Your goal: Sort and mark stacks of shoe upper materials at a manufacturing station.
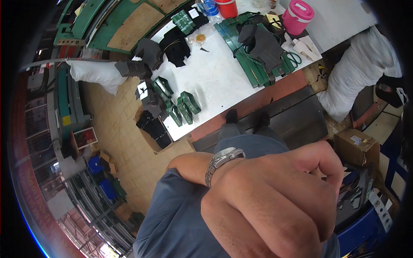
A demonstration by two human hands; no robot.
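Note:
My left hand [275, 202] is raised very close in front of me and fills the lower right of the head view. Its arm comes in from the left, with a metal-banded wristwatch [221, 161] on the wrist. The back of the hand faces me, and its fingers curl inward with a small gap near the thumb. Whatever they hold, if anything, is hidden. My right hand does not show. Beyond, on a white table [211, 81], several small green boxes [185, 105] stand near the front left corner.
Dark fabric pieces [262, 45] lie over green flat packs at the table's right, beside green-handled scissors [294, 59]. A pink jug [297, 17] stands behind them. An open carton [155, 133] sits on the floor left of the table. White sacks [359, 71] stand at the right.

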